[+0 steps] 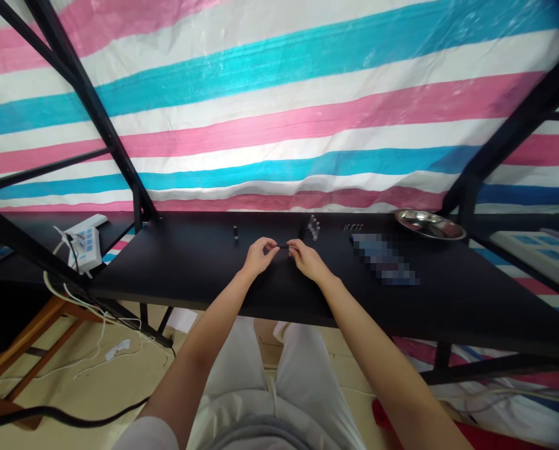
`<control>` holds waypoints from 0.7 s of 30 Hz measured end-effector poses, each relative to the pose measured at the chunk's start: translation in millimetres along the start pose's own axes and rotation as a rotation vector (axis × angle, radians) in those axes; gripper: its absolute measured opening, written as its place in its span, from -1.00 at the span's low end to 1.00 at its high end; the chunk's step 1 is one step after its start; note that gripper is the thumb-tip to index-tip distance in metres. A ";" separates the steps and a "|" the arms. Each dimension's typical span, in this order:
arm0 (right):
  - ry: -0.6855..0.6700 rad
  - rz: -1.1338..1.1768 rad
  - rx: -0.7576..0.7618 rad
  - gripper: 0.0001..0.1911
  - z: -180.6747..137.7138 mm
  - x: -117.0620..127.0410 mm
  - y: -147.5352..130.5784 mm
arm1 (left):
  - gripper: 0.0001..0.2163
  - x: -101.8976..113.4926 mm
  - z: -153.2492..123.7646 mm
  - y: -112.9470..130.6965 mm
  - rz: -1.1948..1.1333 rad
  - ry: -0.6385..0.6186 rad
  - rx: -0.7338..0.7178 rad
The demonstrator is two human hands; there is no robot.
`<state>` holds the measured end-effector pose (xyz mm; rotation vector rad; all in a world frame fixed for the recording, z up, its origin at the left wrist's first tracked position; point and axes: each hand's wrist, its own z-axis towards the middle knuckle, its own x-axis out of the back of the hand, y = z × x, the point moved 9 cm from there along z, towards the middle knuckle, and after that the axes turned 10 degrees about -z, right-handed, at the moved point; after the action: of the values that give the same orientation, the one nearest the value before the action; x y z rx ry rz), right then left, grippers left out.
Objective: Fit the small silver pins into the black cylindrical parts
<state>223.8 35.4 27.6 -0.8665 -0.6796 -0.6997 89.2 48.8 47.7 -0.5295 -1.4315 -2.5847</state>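
Both my hands meet over the middle of the black table (pixel 214 269). My left hand (pixel 259 255) and my right hand (pixel 306 258) each pinch one end of a small dark cylindrical piece (pixel 283 246) held between them, just above the tabletop. Fingers of both hands are closed in a pinch. A small dark upright tube (pixel 235 235) stands to the left of my hands. A cluster of small clear vials (pixel 313 227) stands just behind my right hand. A row of tiny dark parts (pixel 353 226) lies further right.
A shiny metal dish (pixel 429 224) sits at the table's back right. A blurred flat object (pixel 385 257) lies right of my hands. A white power strip (pixel 85 240) with cables sits at the left. Black frame bars rise on both sides before a striped tarp.
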 end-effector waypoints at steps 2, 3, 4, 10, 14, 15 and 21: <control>-0.002 0.008 0.001 -0.74 0.0 -0.5 -1.3 | -0.93 1.0 0.1 0.3 0.001 0.011 0.004; -0.004 0.011 0.000 -0.74 0.1 -0.8 -1.9 | -0.93 1.7 0.1 0.6 -0.001 0.017 0.006; -0.005 0.009 -0.001 -0.75 0.2 -1.2 -2.3 | -0.93 2.3 0.1 1.0 -0.004 0.023 0.008; -0.024 -0.008 -0.027 -0.74 0.1 -3.1 -2.1 | -0.93 3.1 -0.1 3.6 -0.024 0.030 -0.005; -0.015 -0.018 -0.035 -0.72 -0.8 -1.1 -2.0 | -0.94 1.4 -1.2 3.6 -0.020 0.028 -0.022; -0.010 -0.023 -0.036 -0.71 -1.0 -0.3 -2.1 | -0.94 1.4 -0.7 3.9 -0.010 0.027 -0.028; 0.021 -0.002 -0.040 -0.67 0.0 1.2 0.2 | -0.96 5.2 25.2 29.2 0.177 -0.160 -0.198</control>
<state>224.7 35.2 28.4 -0.8938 -0.6493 -0.7254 98.7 54.5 85.0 -0.8664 -1.1172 -2.6035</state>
